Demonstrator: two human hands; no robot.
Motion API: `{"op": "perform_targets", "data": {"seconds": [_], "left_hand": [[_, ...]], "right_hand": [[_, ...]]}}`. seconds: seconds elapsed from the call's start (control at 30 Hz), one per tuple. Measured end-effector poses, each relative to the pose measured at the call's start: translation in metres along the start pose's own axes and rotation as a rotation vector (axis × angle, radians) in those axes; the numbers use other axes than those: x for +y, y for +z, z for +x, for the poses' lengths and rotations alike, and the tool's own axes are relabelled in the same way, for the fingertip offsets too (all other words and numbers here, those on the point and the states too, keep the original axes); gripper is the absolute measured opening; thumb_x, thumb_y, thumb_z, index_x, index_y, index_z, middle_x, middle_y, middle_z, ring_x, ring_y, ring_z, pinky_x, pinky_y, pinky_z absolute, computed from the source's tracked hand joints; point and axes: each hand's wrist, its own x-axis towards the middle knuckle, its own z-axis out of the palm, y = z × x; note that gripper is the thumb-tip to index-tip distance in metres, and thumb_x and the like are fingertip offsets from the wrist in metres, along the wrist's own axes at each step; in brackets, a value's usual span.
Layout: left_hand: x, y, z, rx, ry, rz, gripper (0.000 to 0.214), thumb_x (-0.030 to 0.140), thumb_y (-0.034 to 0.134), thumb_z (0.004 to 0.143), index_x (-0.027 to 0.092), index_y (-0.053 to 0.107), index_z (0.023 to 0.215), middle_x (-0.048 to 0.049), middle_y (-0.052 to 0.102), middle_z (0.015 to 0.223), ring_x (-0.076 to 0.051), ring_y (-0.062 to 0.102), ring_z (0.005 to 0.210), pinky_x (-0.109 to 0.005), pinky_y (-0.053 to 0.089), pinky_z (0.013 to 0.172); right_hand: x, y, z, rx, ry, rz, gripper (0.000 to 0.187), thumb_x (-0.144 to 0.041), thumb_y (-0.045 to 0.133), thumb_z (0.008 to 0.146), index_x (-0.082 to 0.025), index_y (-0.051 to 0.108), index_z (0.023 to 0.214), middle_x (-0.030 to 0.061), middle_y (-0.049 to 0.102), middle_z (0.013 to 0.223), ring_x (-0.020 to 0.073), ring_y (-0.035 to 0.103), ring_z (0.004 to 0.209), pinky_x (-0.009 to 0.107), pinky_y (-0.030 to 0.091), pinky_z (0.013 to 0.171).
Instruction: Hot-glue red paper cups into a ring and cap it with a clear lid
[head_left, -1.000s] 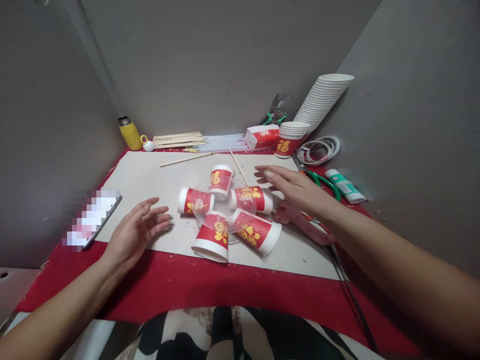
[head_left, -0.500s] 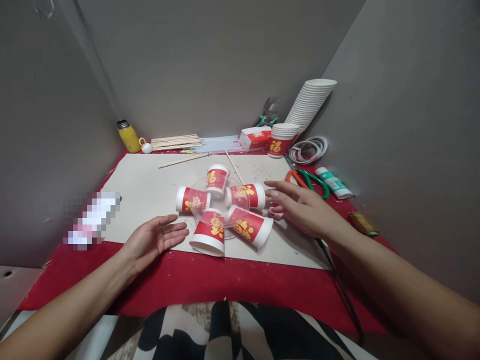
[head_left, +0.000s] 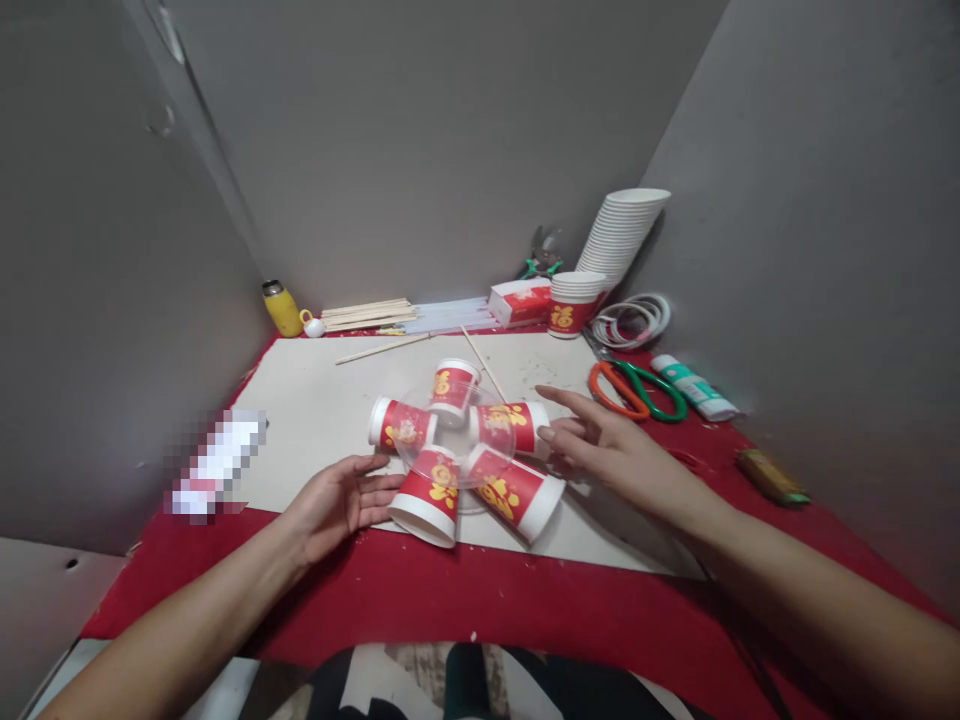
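Several red-and-white paper cups with gold characters lie on their sides in a ring, bases inward; the front left paper cup [head_left: 431, 500] and the right paper cup [head_left: 506, 428] are nearest my hands. Over their inner ends sits a clear round plastic disc [head_left: 454, 430]. My left hand [head_left: 341, 505], palm turned up and fingers stretched, is beside the front left cup; its fingertips reach that cup's edge, contact uncertain. My right hand [head_left: 611, 445] is at the right cup's rim with the index finger extended and nothing visibly held.
Scissors [head_left: 637, 390], a white-and-teal tube [head_left: 694, 388] and coiled white tape [head_left: 634, 320] lie at right. Behind stand stacked cups [head_left: 626, 235], a red box [head_left: 521, 302], wooden sticks [head_left: 367, 314] and a yellow bottle [head_left: 281, 308]. A blurred-out object [head_left: 217, 465] lies left.
The whole view has shifted, so everything appears lower and farther right. My left hand has come closer to the front left cup. My right hand's index finger is now more separated from the other fingers.
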Motion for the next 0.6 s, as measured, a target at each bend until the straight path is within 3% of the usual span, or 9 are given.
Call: {"op": "perform_targets", "data": {"seconds": [0.17, 0.37, 0.47, 0.6], "left_hand": [[-0.003, -0.008, 0.003, -0.027, -0.009, -0.022, 0.025, 0.022, 0.054, 0.092, 0.008, 0.062, 0.111, -0.0145, 0.075, 0.089, -0.020, 0.075, 0.072, -0.027, 0.059, 0.066], [-0.001, -0.017, 0.000, -0.015, 0.028, 0.015, 0.027, 0.019, 0.058, 0.090, 0.007, 0.063, 0.113, -0.0169, 0.075, 0.097, -0.021, 0.075, 0.076, -0.027, 0.060, 0.069], [0.002, -0.020, -0.003, 0.008, 0.051, 0.020, 0.025, 0.017, 0.057, 0.091, 0.006, 0.065, 0.112, -0.0188, 0.074, 0.100, -0.023, 0.076, 0.084, -0.031, 0.061, 0.078], [0.005, -0.028, -0.002, 0.000, 0.042, 0.019, 0.024, 0.017, 0.053, 0.094, 0.007, 0.066, 0.111, -0.0188, 0.074, 0.104, -0.025, 0.075, 0.087, -0.034, 0.062, 0.082]], "right_hand": [[0.004, 0.004, 0.003, -0.036, -0.043, 0.013, 0.069, -0.051, 0.065, 0.082, -0.019, 0.053, 0.142, -0.0011, 0.062, 0.067, 0.0194, 0.062, 0.058, 0.033, 0.051, 0.052], [-0.003, 0.010, 0.002, -0.031, 0.026, 0.043, 0.049, -0.041, 0.072, 0.078, -0.020, 0.069, 0.123, 0.0041, 0.073, 0.074, 0.0227, 0.069, 0.065, 0.034, 0.056, 0.058], [-0.005, 0.013, -0.001, 0.010, 0.106, 0.220, 0.048, -0.034, 0.077, 0.073, -0.023, 0.073, 0.119, 0.0056, 0.078, 0.096, 0.0196, 0.071, 0.076, 0.030, 0.057, 0.068], [-0.009, 0.014, -0.005, 0.035, 0.173, 0.383, 0.040, -0.026, 0.077, 0.072, -0.026, 0.076, 0.112, 0.0029, 0.079, 0.096, 0.0165, 0.071, 0.081, 0.025, 0.056, 0.073]]}}
